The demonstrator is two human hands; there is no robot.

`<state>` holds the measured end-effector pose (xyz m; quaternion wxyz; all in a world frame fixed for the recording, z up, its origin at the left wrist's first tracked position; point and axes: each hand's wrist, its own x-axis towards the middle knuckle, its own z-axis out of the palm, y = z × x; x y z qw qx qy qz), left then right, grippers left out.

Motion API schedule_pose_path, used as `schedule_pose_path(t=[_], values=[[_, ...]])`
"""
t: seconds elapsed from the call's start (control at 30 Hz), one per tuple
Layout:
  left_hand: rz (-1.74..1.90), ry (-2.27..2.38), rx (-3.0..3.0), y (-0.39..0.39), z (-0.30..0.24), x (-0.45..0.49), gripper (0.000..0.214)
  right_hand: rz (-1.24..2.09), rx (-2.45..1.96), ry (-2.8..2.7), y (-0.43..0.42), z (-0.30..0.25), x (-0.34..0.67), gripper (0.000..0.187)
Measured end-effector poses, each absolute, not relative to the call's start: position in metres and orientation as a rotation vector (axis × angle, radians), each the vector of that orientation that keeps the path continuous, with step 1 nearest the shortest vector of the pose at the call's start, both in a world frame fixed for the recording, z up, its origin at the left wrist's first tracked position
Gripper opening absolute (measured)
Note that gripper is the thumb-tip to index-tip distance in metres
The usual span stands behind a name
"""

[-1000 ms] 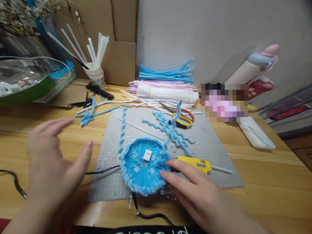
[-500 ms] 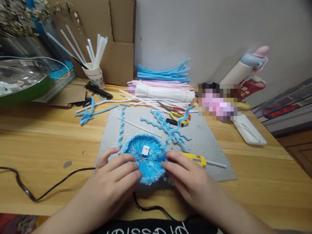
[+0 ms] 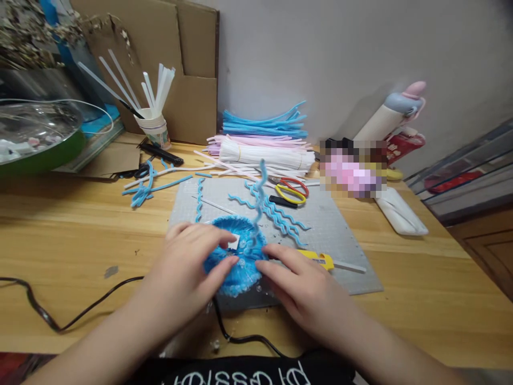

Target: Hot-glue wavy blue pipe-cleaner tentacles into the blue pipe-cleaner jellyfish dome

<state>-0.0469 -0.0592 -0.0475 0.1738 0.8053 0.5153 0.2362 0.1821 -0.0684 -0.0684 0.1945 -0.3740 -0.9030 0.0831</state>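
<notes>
A round blue pipe-cleaner dome [image 3: 240,272] with clear beads and a small white tag lies on the grey cutting mat [image 3: 344,272]. A wavy blue pipe cleaner [image 3: 259,200] stands up from its far rim. My left hand [image 3: 188,270] curls over the dome's left side, fingers pressed on it. My right hand [image 3: 304,289] grips the right rim with its fingertips. A yellow glue gun [image 3: 319,260] lies just beyond my right hand.
Loose wavy blue pipe cleaners [image 3: 280,216], scissors [image 3: 292,190] and a stack of blue, pink and white pipe cleaners [image 3: 264,144] sit behind. A cup of glue sticks [image 3: 154,125] stands back left. A black cable [image 3: 80,305] runs across the wooden table.
My left hand came in from the left and closed on the dome. Both hands turned the dome, so the upright wavy pipe cleaner swung from the right to the centre.
</notes>
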Motion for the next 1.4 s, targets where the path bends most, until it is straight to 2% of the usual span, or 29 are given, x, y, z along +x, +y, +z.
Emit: schedule_pose_path(t=[0.1,0.17,0.27,0.43,0.67,0.8,0.93,1.17,1.4], values=[[0.585,1.439,2.167,-0.040,-0.050,-0.035,0.032,0.195,-1.017,-2.543,-0.068,-0.067,0.181,0.029],[0.548,1.397,2.157,-0.032,-0.053,-0.028,0.027,0.200,-0.997,-2.544,-0.067,-0.067,0.181,0.030],[0.523,1.341,2.183,-0.029,-0.057,-0.025,0.007,0.287,-0.993,-2.531,-0.066,-0.064,0.181,0.029],[0.564,1.412,2.152,-0.032,-0.060,-0.027,0.010,0.457,-1.166,-2.432,-0.058,-0.055,0.175,0.024],[0.568,1.460,2.121,-0.030,-0.061,-0.026,0.014,0.148,-1.489,-2.621,-0.033,-0.041,0.146,0.014],[0.550,1.521,2.094,-0.032,-0.060,-0.025,0.014,0.126,-1.554,-2.734,-0.026,-0.040,0.136,0.013],[0.557,1.548,2.078,-0.032,-0.062,-0.023,0.013,0.125,-1.561,-2.760,-0.025,-0.044,0.133,0.008],[0.577,1.555,2.087,-0.033,-0.065,-0.022,0.012,0.140,-1.561,-2.682,-0.028,-0.048,0.138,0.014],[0.588,1.523,2.065,-0.032,-0.065,-0.024,0.012,0.175,-1.383,-2.348,-0.043,-0.012,0.192,0.013]])
